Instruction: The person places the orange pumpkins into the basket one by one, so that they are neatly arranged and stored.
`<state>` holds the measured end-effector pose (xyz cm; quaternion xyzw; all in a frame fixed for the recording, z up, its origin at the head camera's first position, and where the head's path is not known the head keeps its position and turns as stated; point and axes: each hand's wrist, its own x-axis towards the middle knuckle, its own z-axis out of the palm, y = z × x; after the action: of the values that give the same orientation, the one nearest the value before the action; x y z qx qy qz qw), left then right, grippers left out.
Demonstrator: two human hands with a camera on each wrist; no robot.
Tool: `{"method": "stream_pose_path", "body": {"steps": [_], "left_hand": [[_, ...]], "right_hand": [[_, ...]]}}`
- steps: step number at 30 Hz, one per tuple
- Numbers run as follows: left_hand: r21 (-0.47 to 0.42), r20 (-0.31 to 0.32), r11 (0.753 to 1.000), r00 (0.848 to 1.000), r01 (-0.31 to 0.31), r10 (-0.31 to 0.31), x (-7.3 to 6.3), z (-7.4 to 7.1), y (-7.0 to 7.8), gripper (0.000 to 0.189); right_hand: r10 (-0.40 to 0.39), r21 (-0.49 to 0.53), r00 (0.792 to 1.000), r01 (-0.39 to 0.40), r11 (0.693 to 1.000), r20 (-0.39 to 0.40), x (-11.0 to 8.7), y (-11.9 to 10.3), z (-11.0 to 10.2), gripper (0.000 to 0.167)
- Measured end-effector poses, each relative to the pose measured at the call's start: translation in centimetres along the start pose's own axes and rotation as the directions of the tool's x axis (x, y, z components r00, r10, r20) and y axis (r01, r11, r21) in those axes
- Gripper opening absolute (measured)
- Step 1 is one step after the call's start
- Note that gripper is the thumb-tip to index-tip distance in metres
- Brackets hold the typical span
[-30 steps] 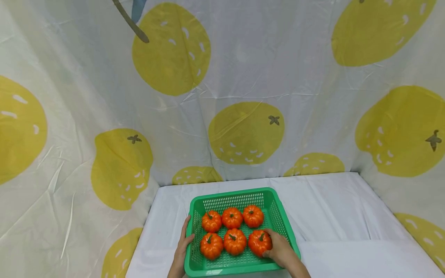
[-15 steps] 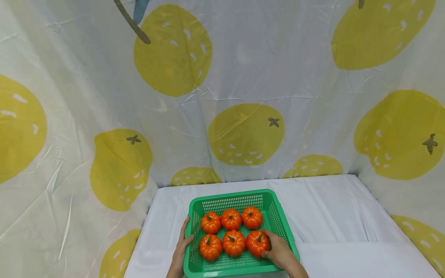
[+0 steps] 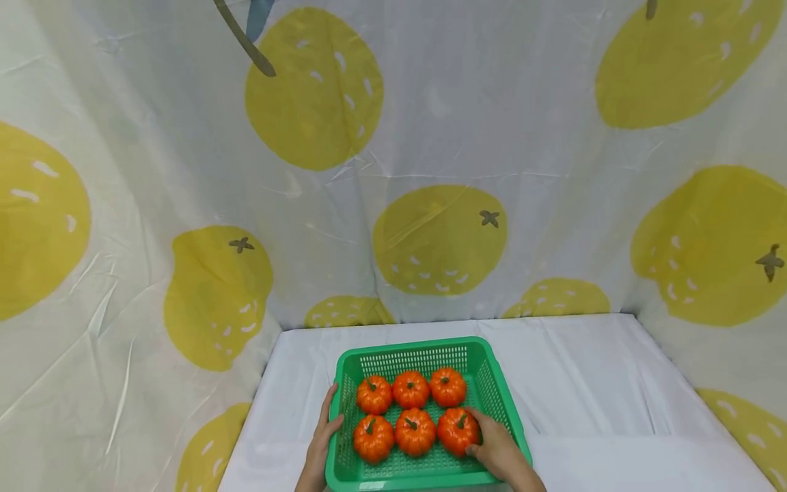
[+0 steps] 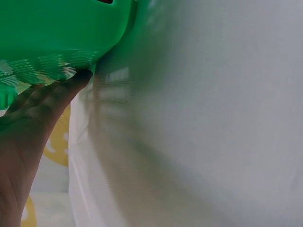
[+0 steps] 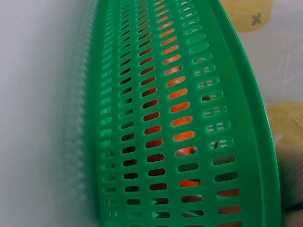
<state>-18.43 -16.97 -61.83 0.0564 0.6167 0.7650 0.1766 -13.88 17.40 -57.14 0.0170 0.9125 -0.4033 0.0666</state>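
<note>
A green plastic basket [image 3: 507, 396] with slotted walls sits on the white-covered table. Inside are several small orange pumpkins in two rows; one is the back-left pumpkin [image 3: 374, 394]. My right hand [image 3: 499, 447] reaches over the right side and grips the front-right pumpkin [image 3: 456, 430] between thumb and fingers. On the basket's left side rests my left hand [image 3: 318, 447], thumb near the rim. The left wrist view shows straight fingers [image 4: 54, 97] against the outer wall. In the right wrist view, the slotted wall [image 5: 170, 109] hides most of the right hand [image 5: 292, 177].
The white table cloth [image 3: 590, 383] extends right of the basket and behind it. A white curtain [image 3: 535, 205] printed with yellow lemons stands at the back and both sides.
The whole view shifts slightly as the head moves. Both hands, the basket and the pumpkins keep nearly the same places relative to one another.
</note>
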Motion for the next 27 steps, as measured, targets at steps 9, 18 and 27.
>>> {"method": "stream_pose_path", "body": {"steps": [9,18,27], "left_hand": [[-0.022,0.014,1.0,1.0,0.0,0.001,0.1,0.0,0.0,0.065],[-0.024,0.034,0.999,0.999,0.033,-0.033,-0.1,-0.3,0.2,0.065],[0.009,0.067,1.0,0.997,0.021,-0.021,0.1,-0.1,0.3,0.063]], "right_hand": [[0.017,-0.003,1.0,-0.017,1.0,0.025,0.3,-0.1,-0.1,0.07],[-0.023,0.005,1.0,0.023,1.0,-0.001,0.0,-0.2,0.1,0.068],[-0.032,0.03,0.999,0.033,0.999,-0.014,-0.9,0.1,0.4,0.067]]}}
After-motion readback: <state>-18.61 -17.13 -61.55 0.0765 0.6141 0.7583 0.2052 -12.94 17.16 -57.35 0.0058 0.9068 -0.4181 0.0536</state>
